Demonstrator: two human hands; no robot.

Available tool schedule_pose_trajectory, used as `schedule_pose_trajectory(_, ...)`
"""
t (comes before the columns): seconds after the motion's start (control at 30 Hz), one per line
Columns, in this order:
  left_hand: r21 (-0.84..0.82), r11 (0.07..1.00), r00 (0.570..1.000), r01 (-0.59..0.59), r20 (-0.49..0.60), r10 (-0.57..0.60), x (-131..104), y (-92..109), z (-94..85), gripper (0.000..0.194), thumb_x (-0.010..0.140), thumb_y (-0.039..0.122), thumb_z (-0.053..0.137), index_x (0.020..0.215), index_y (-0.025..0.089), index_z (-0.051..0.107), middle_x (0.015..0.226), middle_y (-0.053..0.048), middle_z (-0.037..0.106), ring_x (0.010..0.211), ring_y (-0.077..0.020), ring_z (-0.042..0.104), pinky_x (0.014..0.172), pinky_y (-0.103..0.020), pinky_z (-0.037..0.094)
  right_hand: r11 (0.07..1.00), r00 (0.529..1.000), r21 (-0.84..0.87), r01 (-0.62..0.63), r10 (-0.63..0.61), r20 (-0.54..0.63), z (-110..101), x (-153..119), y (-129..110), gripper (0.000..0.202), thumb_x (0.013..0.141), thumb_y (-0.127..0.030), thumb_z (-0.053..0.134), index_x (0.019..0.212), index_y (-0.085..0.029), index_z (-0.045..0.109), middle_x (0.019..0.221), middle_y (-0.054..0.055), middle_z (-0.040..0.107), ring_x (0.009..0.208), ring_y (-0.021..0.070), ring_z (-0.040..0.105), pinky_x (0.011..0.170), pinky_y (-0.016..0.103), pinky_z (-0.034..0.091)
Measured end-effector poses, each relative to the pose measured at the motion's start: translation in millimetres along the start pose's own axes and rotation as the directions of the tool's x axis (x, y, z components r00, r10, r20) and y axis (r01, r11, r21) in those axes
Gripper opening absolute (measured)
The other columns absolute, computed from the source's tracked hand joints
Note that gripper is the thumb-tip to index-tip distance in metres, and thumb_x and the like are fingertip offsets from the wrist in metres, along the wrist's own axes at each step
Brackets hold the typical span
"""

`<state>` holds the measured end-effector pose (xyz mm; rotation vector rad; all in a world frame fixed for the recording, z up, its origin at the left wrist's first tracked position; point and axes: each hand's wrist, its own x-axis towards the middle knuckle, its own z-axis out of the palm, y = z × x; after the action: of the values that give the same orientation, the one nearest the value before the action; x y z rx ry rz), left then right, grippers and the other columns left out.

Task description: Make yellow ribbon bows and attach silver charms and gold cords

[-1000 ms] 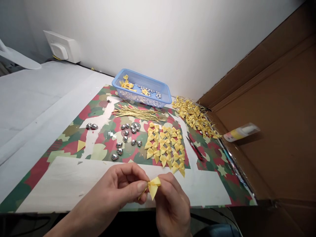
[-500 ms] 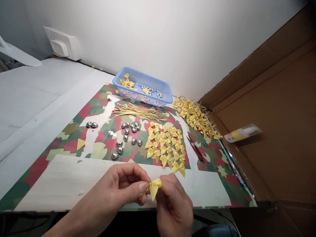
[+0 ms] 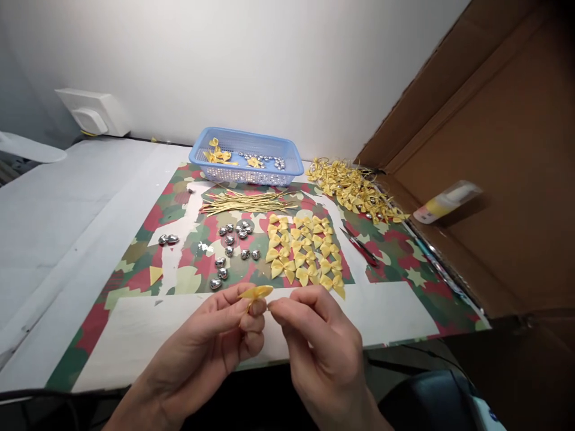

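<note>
My left hand (image 3: pixel 206 344) pinches a yellow ribbon bow (image 3: pixel 257 293) between thumb and fingers, its loops seen edge-on above the fingertips. Close beside it, my right hand (image 3: pixel 321 341) is closed in a pinch; what its fingertips hold is too small to make out. Beyond my hands, more yellow bows (image 3: pixel 305 258) lie in three columns on the patterned sheet. Left of them are several shiny silver beads (image 3: pixel 230 240), with two more beads (image 3: pixel 168 239) farther left. Thin golden cords (image 3: pixel 247 202) lie in a bundle behind the beads.
A blue plastic basket (image 3: pixel 246 134) at the back holds bows and beads. Finished-looking bows with cords form a pile (image 3: pixel 354 190) at the back right. Red-handled scissors (image 3: pixel 363 248) lie right of the columns. A bottle (image 3: pixel 447 202) stands out against the cardboard wall (image 3: pixel 503 131).
The bow has turned from front-facing to edge-on in my left hand. My right hand has shifted from the bow's right loop to just beside the left fingertips. The camera view has shifted.
</note>
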<state>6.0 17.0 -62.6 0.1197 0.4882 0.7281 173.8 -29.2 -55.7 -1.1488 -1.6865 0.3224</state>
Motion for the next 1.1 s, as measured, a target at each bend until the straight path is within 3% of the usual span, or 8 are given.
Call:
schedule_pose_trajectory(0.3,0.060,0.998,1.000,-0.004,-0.023,0.005,0,-1,1.4,0.011,0.080,0.004,0.083,0.090,0.006,0.078,0.076,-0.002,0.067,0.062,-0.0046,0.062,0.063,-0.014,0.056,0.996,1.000,-0.091,0.025,-0.025,-0.005,2,-2,3,0.029,0.091,0.003,0.054,0.108,-0.014,0.071,0.083,0.005,0.055,0.070,0.0153,0.055,0.063,0.028,0.053)
schedule_pose_trajectory(0.5,0.169,0.984,0.998,-0.063,-0.018,0.067,0,-4,4.6,0.009,0.082,0.014,0.085,0.084,0.010,0.077,0.071,0.000,0.065,0.061,-0.0054,0.056,0.062,-0.016,0.054,0.985,0.999,-0.170,0.040,-0.037,0.022,-4,2,2,0.029,0.092,0.002,0.051,0.102,-0.014,0.073,0.079,0.004,0.052,0.067,0.0152,0.053,0.061,0.027,0.051)
schedule_pose_trajectory(0.77,0.476,0.849,0.962,-0.229,-0.023,0.272,4,-16,1.6,0.016,0.082,0.030,0.086,0.079,0.016,0.078,0.066,0.001,0.067,0.065,-0.0096,0.058,0.065,-0.016,0.050,0.982,0.996,-0.185,0.035,-0.019,0.087,-18,-2,10,0.029,0.093,0.004,0.051,0.102,-0.015,0.072,0.081,0.004,0.051,0.069,0.0143,0.054,0.059,0.025,0.048)
schedule_pose_trajectory(0.97,0.658,0.710,0.953,-0.251,0.042,0.299,3,-17,1.8,0.013,0.088,0.030,0.080,0.081,0.020,0.079,0.071,0.002,0.070,0.070,-0.0109,0.061,0.069,-0.017,0.049,0.997,0.992,-0.076,0.030,-0.020,0.122,-19,-11,19,0.035,0.093,0.005,0.052,0.106,-0.019,0.072,0.084,0.003,0.051,0.072,0.0143,0.054,0.060,0.025,0.046)
schedule_pose_trajectory(1.1,0.666,0.698,0.957,-0.262,0.088,0.275,2,-18,0.4,0.010,0.091,0.028,0.077,0.083,0.023,0.079,0.073,0.003,0.073,0.071,-0.0103,0.065,0.070,-0.016,0.050,1.000,0.993,-0.001,0.009,-0.009,0.115,-18,-12,23,0.038,0.093,0.005,0.053,0.109,-0.022,0.073,0.086,0.002,0.053,0.073,0.0128,0.056,0.062,0.024,0.046)
